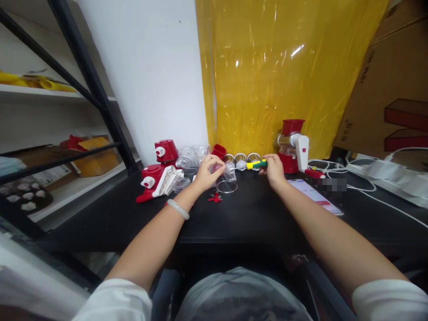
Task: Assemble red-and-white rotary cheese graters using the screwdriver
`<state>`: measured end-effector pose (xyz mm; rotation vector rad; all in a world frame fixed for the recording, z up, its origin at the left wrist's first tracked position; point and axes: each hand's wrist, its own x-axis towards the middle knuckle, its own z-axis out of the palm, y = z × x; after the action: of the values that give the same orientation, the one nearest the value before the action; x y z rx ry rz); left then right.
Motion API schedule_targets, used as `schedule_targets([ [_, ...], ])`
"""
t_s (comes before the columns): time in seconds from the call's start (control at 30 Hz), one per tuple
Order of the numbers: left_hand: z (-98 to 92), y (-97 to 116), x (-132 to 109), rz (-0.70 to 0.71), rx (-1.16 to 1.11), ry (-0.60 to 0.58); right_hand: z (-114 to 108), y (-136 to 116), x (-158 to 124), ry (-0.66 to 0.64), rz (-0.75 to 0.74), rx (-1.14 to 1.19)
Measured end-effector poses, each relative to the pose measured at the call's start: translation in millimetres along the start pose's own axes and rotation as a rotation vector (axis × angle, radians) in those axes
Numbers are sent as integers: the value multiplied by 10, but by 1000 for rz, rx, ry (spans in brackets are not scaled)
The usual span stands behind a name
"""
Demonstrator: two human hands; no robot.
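My right hand (274,171) is closed around the green and yellow handle of a screwdriver (257,164), held level with its shaft pointing left. Facing it, my left hand (210,173) is pinched at the screwdriver's tip; whatever sits between those fingertips is too small to make out. Just below and right of the left fingers is a clear plastic housing (228,185) with a round rim, partly covered by them. Small red parts (216,198) and several thin screws lie on the black table (240,223) in front of it.
Red and white grater bodies (157,178) and clear plastic parts (192,154) stand left. Metal grater drums (240,159) and a red hopper (219,150) are behind my hands. At right are an assembled rotary grater (290,147), a phone (314,196), cables and a power strip (397,174).
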<state>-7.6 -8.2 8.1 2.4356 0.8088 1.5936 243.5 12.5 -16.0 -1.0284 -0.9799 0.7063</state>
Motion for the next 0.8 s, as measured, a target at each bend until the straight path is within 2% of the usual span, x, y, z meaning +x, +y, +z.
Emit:
schedule_targets([
  [0.17,-2,-82,19,-68,-233,0,2,-2,3,1,-3,3],
  [0.47,-44,-135,31,-127,-473,-34,-12,36,28,-9,-15,-8],
  [0.8,-50,-183,21,-136,-488,-71,-18,70,45,-17,-36,-6],
])
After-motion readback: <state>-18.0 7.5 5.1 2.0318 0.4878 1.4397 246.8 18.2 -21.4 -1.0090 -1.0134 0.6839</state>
